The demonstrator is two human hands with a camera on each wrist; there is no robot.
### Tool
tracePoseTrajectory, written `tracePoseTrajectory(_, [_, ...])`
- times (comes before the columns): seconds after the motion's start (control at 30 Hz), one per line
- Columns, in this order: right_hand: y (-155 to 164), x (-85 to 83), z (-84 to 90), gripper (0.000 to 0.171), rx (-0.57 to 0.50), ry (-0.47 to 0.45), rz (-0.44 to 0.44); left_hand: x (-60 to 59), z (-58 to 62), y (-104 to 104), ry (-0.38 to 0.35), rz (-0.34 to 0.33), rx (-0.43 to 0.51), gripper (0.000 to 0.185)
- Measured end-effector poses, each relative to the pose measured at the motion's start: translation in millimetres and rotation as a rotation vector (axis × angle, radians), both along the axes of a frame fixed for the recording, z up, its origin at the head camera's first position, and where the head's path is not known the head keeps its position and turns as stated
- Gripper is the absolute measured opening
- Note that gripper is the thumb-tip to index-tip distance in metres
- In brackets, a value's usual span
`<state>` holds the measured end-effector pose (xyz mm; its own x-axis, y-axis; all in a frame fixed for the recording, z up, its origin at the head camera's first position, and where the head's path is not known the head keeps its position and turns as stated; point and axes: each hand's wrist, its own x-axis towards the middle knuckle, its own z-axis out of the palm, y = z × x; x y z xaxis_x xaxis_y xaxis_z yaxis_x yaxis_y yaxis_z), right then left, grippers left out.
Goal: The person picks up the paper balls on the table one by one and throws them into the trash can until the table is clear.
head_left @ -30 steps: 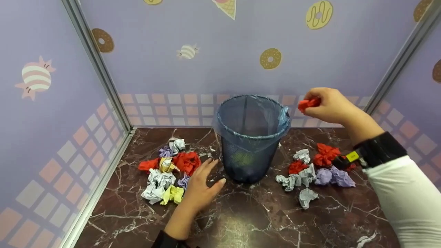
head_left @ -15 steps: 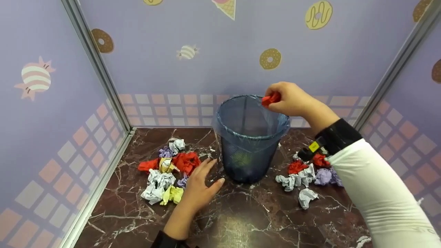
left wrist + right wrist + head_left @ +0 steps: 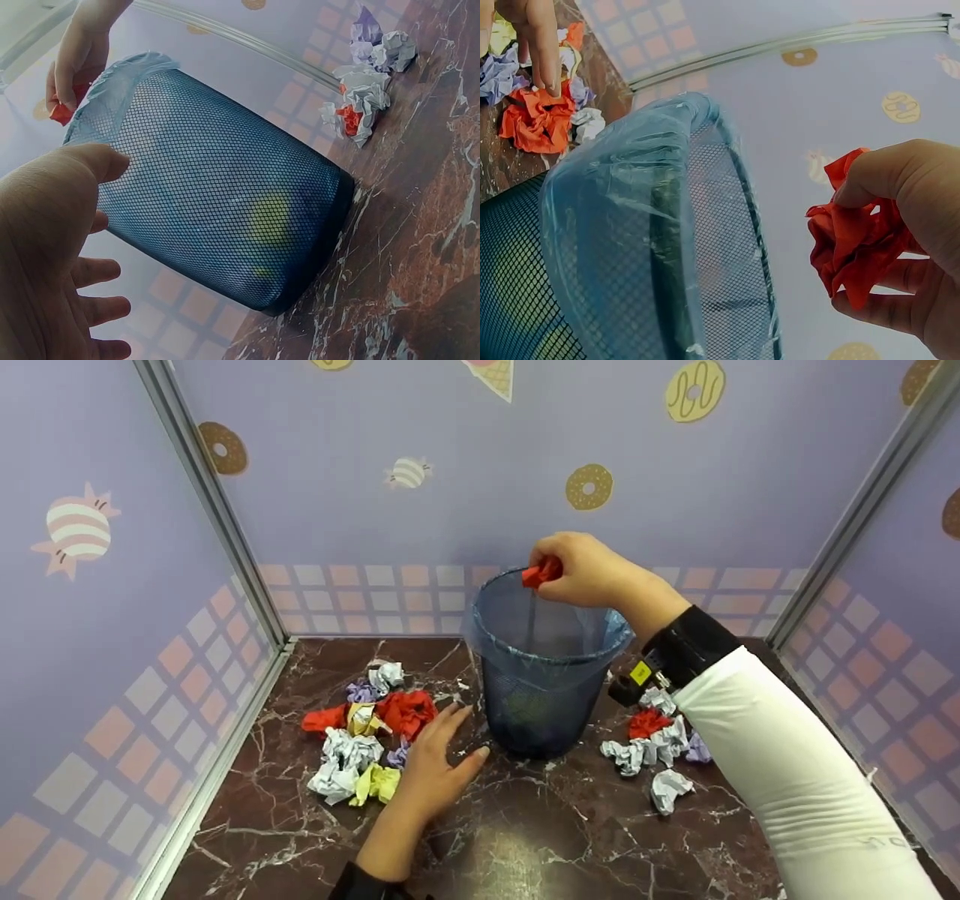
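Observation:
My right hand (image 3: 581, 570) pinches a crumpled red paper ball (image 3: 541, 573) above the mouth of a mesh wastebasket (image 3: 544, 705). In the right wrist view the red paper ball (image 3: 855, 232) sits between thumb and fingers, just beyond the basket's rim (image 3: 754, 217). A blue plastic liner (image 3: 622, 202) folds over that rim. Something yellow-green (image 3: 270, 217) shows dimly through the mesh in the left wrist view. My left hand (image 3: 435, 769) is held with fingers spread, holding nothing, between the basket and the left pile of paper.
Left of the basket lies a pile of crumpled paper (image 3: 349, 754) in white, red, purple and yellow. Another pile (image 3: 664, 742), white, red and purple, lies at the right, partly behind my right sleeve (image 3: 795, 780). Patterned walls (image 3: 480, 495) enclose the marble-look table (image 3: 555, 825).
My right hand has carried the red paper ball leftward, from right of the basket to over its mouth. The left hand has stayed in place.

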<state>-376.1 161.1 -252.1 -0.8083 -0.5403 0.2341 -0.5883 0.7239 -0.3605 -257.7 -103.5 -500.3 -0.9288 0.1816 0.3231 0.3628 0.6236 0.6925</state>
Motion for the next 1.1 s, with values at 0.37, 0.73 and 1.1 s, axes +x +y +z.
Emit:
tracePoseTrajectory(0.37, [1, 1.3, 0.6, 0.052, 0.055, -0.033, -0.014, 1.2, 0.9, 0, 0.003, 0.004, -0.020, 0.071])
tracePoseTrajectory(0.73, [21, 10.5, -20.3, 0.061, 0.063, -0.022, 0.004, 0.4, 1.1, 1, 0.023, 0.004, 0.005, 0.068])
tracePoseTrajectory(1.1, [80, 32.3, -47.1, 0.056, -0.006, -0.024, -0.062, 4.1, 2.5, 4, -0.016, -0.009, 0.007, 0.069])
